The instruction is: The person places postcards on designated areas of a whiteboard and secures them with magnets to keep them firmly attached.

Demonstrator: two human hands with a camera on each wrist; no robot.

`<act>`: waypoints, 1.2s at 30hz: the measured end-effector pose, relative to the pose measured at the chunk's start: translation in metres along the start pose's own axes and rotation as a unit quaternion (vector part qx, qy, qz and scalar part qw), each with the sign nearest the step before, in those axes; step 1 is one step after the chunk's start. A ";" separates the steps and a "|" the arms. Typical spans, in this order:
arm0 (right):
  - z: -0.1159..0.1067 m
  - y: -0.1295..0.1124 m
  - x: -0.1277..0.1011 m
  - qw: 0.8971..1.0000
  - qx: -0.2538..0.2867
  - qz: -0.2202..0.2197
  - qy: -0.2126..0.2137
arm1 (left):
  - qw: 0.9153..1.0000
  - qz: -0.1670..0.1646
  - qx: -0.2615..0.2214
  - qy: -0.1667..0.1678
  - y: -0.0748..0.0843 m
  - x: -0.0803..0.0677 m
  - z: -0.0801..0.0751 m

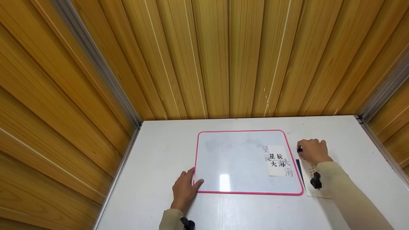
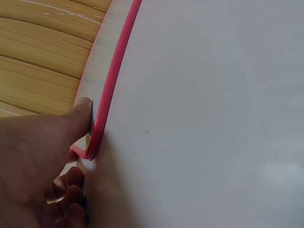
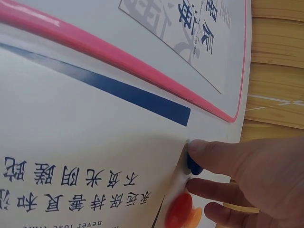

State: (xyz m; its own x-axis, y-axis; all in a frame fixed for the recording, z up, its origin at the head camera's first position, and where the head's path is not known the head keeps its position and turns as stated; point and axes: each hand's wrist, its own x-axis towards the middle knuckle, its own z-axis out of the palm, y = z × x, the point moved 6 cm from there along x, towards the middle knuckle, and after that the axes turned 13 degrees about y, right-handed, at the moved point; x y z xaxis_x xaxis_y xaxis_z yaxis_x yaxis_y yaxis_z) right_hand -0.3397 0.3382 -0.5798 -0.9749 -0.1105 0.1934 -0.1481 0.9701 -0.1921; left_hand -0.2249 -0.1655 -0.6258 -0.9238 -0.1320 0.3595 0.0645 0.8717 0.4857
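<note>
A whiteboard [image 1: 236, 159] with a pink frame lies on the table. At its lower left corner my left hand [image 1: 185, 190] grips the edge; the thumb [image 2: 81, 116] rests on the board's face and the other fingers are at or below the rim. Beyond the board's right side, my right hand [image 1: 313, 150] pinches a small dark blue magnet-like piece [image 3: 194, 164] between thumb and forefinger. Beneath that hand and forearm lies a printed card [image 3: 95, 142] with dark characters and a navy stripe [image 3: 142, 97]. Red [image 3: 179, 211] and orange [image 3: 193, 217] rounded pieces sit beside the fingers.
Another printed card [image 1: 275, 171] with large dark and grey characters lies on the board's right part. White table surface [image 1: 153, 159] extends around the board. Wood-patterned panels [image 1: 211, 64] rise behind the table and at both sides.
</note>
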 end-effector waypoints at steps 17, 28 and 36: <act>0.002 -0.003 0.000 1.000 0.009 0.007 -0.010 | 1.000 -0.003 -0.003 0.003 -0.002 0.000 0.002; 0.004 0.000 0.000 1.000 0.012 0.002 -0.005 | 1.000 -0.008 -0.004 -0.007 -0.001 0.001 0.003; 0.002 0.000 0.001 1.000 0.022 0.011 -0.007 | 1.000 -0.004 -0.015 -0.007 -0.001 0.000 0.000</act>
State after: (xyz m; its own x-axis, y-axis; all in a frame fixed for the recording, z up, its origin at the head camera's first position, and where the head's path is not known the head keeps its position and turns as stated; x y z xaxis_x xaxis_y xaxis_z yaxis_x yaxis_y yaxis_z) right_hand -0.3414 0.3372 -0.5814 -0.9800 -0.0927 0.1760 -0.1337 0.9620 -0.2381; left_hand -0.2255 -0.1663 -0.6264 -0.9294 -0.1324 0.3446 0.0680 0.8560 0.5124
